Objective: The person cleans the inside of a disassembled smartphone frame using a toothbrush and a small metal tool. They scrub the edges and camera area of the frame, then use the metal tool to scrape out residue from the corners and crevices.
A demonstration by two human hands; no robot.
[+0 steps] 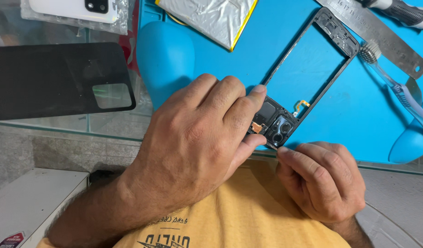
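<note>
Two hands work a black phone frame (308,69) lying on the blue mat (358,115): left hand (193,138) pinching its camera end, right hand (324,179) curled closed at the corner, where steady, gentle pressure seems advisable.

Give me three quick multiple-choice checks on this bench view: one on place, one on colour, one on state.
1. Where does the toothbrush lie relative to the phone frame?
A. right of it
B. left of it
C. inside it

2. What colour is the work mat?
A. grey
B. blue
C. green

3. What fills the frame's large opening?
A. a screen
B. a battery
C. nothing

Answers: 1 A, the brush lies by the metal ruler on the right. 2 B, it is bright blue. 3 C, mat shows through while left hand and right hand grip the camera end.
</note>
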